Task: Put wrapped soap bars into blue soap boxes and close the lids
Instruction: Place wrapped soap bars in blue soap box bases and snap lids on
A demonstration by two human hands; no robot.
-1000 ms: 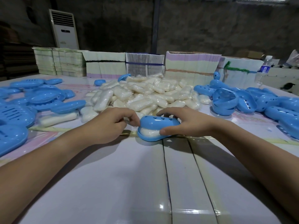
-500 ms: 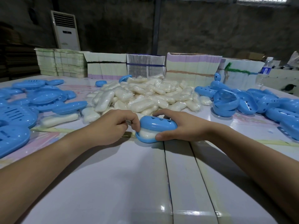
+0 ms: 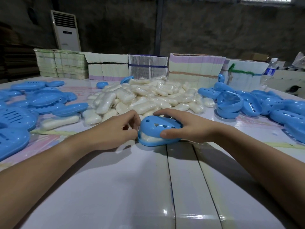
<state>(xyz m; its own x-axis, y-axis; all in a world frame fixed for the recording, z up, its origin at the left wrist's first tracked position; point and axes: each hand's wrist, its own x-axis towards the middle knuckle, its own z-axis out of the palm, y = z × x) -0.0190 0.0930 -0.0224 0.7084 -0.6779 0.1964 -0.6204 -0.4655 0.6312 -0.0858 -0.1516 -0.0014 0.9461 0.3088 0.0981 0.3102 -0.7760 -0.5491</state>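
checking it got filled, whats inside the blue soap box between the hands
A white wrapped soap bar shows through the gap under the tilted lid of the blue soap box. The lid and the right hand cover the rest of the bar.

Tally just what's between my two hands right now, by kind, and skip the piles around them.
blue lid: 1
blue base: 1
wrapped soap bar: 1
Total: 3
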